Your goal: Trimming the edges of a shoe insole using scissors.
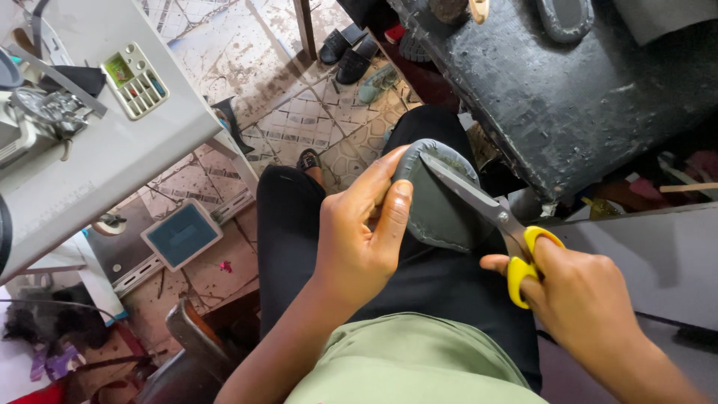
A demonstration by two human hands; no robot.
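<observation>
While the left hand [359,239] grips the grey padded sole piece [437,202] above the lap, the right hand [576,295] clasps yellow-handled scissors [486,213], blades across its upper edge. Trimming looks underway; how much rim remains uncut cannot be told.

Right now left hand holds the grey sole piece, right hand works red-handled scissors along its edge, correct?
Not quite: the scissors have yellow handles, not red. The head view shows the right hand gripping those yellow loops, blades along the edge of the grey sole piece. The left hand does hold that piece, over the lap.
</observation>
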